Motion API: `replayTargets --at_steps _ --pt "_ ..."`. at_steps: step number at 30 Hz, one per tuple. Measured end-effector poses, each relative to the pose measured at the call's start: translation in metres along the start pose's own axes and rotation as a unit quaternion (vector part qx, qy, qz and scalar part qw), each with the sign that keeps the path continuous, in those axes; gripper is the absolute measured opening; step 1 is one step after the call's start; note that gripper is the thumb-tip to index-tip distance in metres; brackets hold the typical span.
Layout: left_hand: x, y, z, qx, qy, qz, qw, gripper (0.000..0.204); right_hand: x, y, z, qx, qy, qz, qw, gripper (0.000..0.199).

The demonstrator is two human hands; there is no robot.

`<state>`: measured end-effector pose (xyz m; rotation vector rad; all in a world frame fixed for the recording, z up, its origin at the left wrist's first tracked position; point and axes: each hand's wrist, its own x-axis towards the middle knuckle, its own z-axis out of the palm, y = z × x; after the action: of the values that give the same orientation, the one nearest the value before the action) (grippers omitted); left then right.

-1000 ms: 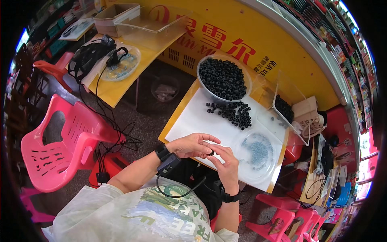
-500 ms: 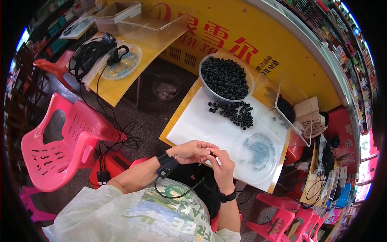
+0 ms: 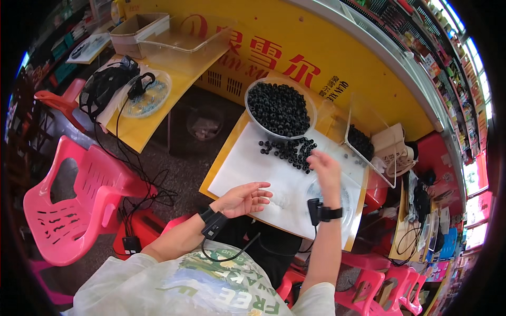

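Note:
My left hand [image 3: 245, 200] is held palm up over the near edge of the white work surface [image 3: 237, 167], its fingers apart and nothing visible in it. My right hand [image 3: 326, 169] is at the right end of a scatter of loose black bead-like pieces [image 3: 287, 150]; motion smears its fingertips, so any grip is unclear. Behind the scatter stands a clear round tub [image 3: 312, 118] heaped with more black pieces [image 3: 279, 108]. Beneath my right wrist lies a clear round dish [image 3: 350, 210] of small bluish pieces, partly hidden by the hand and wristband.
An open clear plastic box [image 3: 372, 167] containing black pieces stands at the right. A second yellow table [image 3: 138, 128] at the left bears a dish, black straps and a carton [image 3: 129, 39]. A pink chair [image 3: 68, 210] and loose cables [image 3: 150, 199] lie to the left.
My hands were together over the near table edge, fingering a small dark piece. They have parted: the right has moved forward and right to the loose black pieces; the left has opened.

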<state>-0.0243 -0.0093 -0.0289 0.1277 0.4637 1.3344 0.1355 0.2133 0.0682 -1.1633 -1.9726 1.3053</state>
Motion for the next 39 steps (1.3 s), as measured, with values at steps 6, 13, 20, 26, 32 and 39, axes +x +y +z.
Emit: replayTargets --at_steps 6,13,20,26,32,39 --pt "0.0 0.003 -0.002 0.011 -0.008 -0.004 1.0 0.039 0.007 0.051 0.055 -0.404 0.078 -0.175 0.894 0.022" --pt "0.003 0.0 0.005 0.017 0.027 0.021 0.999 0.033 -0.001 0.054 0.054 -0.365 0.073 -0.235 0.898 0.016" --pt "0.011 0.004 0.032 0.049 0.09 0.059 0.993 0.023 -0.094 -0.016 0.05 -0.05 -0.004 -0.05 0.998 0.021" --pt "0.014 -0.008 0.023 0.105 0.106 0.009 0.989 0.027 -0.133 0.011 0.065 -0.067 0.048 -0.15 0.985 0.023" --pt "0.006 -0.01 0.018 0.113 0.132 0.002 0.985 0.029 -0.157 0.048 0.004 -0.126 0.14 -0.03 0.982 0.017" --pt "0.008 -0.011 0.026 0.088 0.091 -0.021 0.992 0.027 -0.144 0.077 -0.04 -0.291 0.124 -0.136 0.939 0.023"
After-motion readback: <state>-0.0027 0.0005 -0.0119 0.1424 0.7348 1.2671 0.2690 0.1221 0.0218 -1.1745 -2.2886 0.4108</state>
